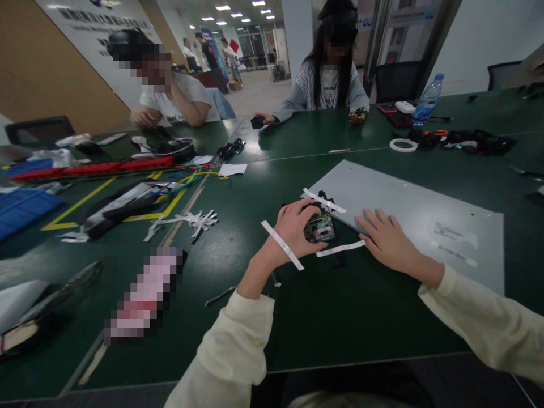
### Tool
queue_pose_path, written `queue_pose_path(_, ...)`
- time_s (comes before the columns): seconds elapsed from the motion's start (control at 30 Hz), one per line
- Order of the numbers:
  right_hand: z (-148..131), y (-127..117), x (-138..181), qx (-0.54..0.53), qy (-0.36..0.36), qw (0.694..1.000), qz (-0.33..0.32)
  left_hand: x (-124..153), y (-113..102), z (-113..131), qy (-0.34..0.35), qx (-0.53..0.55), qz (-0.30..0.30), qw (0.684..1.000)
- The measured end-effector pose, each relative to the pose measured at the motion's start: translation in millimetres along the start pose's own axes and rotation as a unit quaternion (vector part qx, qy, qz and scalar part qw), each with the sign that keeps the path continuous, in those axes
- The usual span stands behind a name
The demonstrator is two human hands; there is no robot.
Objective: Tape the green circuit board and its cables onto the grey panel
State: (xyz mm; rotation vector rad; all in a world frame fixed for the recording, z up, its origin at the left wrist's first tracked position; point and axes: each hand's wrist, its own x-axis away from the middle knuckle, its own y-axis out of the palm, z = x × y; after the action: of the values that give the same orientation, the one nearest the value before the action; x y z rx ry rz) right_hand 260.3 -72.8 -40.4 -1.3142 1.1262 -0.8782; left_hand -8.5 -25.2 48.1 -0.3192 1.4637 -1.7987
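My left hand (291, 229) is closed around a small circuit board (322, 228), with the thumb at its near edge and the fingers over its far side. A white tape strip (283, 245) crosses the back of that hand near the wrist. My right hand (389, 241) rests with its fingers spread on the left edge of a light grey panel (425, 201). Close to its thumb is the end of another white strip (340, 248); whether they touch I cannot tell. A third strip (325, 200) lies across the panel's corner beside the board.
A pile of white strips (199, 222) and a blurred pink object (148, 294) lie on the left of the green table (365, 323). Further back are a tape roll (403, 145), a water bottle (428, 101) and black cables (232, 148). Two people sit across the table.
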Motion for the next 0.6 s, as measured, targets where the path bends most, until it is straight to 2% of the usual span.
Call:
queue_pose_path(0.2, -31, -12, 15, -0.069, -0.094, 0.993, -0.013, 1, 0, -7, -0.001, -0.015, 0.023, 1.000)
queue_pose_path(0.33, -49, -19, 26, -0.088, -0.162, 0.983, -0.025, 0, -7, -2, 0.001, -0.009, 0.015, 1.000)
queue_pose_path(0.5, -64, -28, 37, -0.118, -0.252, 0.960, -0.030, -7, -5, 5, 0.008, 0.008, -0.007, 1.000)
queue_pose_path(0.6, -70, -31, 43, -0.143, -0.325, 0.935, -0.028, -11, 2, 4, 0.009, 0.009, -0.014, 1.000)
